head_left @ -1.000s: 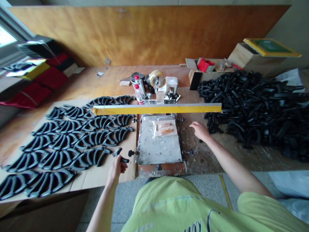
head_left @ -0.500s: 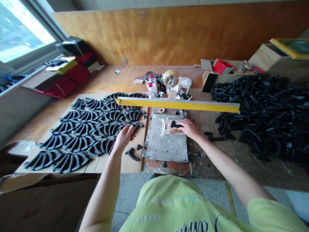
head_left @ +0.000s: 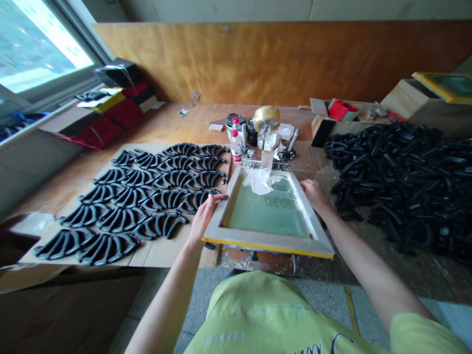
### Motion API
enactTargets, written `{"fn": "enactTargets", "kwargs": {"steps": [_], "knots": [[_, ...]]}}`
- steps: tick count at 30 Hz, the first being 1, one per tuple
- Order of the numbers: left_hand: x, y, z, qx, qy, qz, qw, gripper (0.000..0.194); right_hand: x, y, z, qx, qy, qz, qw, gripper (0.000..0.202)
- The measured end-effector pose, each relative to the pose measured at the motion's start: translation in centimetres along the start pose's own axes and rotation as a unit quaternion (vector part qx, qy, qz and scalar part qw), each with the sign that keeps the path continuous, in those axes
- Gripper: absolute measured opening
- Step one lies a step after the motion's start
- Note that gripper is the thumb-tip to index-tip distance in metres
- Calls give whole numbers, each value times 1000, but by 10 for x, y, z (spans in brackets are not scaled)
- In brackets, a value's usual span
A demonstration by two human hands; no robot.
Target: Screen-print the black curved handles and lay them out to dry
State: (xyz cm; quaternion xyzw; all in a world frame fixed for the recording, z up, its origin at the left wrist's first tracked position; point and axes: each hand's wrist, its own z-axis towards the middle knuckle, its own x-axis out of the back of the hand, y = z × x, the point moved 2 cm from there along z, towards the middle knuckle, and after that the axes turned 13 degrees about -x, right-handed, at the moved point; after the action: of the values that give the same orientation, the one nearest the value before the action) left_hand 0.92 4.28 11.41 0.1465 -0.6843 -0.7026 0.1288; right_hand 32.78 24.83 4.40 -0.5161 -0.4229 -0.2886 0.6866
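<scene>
A screen-printing frame with a green mesh lies over the metal plate, hiding it and whatever is on it. White paste is smeared at the mesh's far end. My left hand grips the frame's left side, one finger stretched along the rim. Against the right side is my right hand, its fingertips partly hidden by the frame. Black curved handles lie in fanned rows on cardboard to the left. One end of a loose black handle shows below the frame's left corner.
A big heap of black handles covers the right of the table. Behind the frame stand bottles with red caps, a tape roll and metal clamp posts. Boxes sit at the back left, by the window.
The yellow-edged frame has swung down from its raised position over the plate. My right hand has left the black handle on the plate for the frame's right side; my left hand is at its left.
</scene>
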Motion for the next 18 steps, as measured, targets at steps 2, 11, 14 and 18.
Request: {"fn": "enactTargets", "kwargs": {"steps": [2, 11, 14, 18], "knots": [[6, -32, -14, 67, -29, 7, 997, 64, 14, -7, 19, -30, 63, 15, 997, 36], [6, -111, -20, 108, 14, 39, 993, 73, -31, -119, 55, 97, -54, -127, 986, 17], [6, -111, -21, 109, 23, 43, 993, 65, -38, -117, 25, 143, -79, -165, 973, 17], [5, -108, -23, 109, 27, 52, 992, 60, -25, -109, -9, 274, -134, -123, 945, 16]]}}
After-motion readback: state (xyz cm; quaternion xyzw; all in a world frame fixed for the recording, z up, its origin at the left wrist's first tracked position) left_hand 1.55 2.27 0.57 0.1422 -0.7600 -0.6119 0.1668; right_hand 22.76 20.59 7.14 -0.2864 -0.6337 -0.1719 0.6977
